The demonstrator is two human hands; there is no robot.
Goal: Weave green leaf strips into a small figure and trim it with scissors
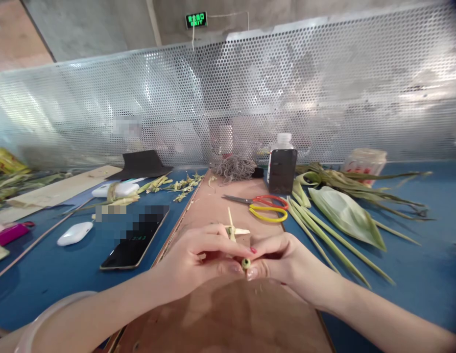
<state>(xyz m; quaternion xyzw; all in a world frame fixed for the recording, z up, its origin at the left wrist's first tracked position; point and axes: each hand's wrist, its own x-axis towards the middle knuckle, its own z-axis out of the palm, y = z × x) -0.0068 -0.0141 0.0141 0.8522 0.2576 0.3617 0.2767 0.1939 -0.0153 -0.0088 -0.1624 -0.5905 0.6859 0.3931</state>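
Head view: the back edge of the blue bench is closed off by a perforated metal screen. The bench is crossed from its near edge to its back edge by a brown wooden board. To the right of the board, dried leaves are spread near the bench's back edge, with a clear jar partly hidden behind them. A broad pale green leaf and long green stalks are laid nearer, by the board's right edge.

Over the middle of the board the left hand and the right hand are brought together, the fingers of both being closed on a small plant piece.

A dark phone, partly pixelated, is laid flat beside the board's left edge. Another dark phone is stood upright before a white-capped bottle at the board's right edge. Scissors are set just in front, their blades pointed left and their red and yellow handles lying at that same edge. Tangled grey yarn is heaped at the board's far end. A white case is placed left of the flat phone.

Between the fingertips, the small plant piece is gripped, its round hollow end turned toward the near edge.
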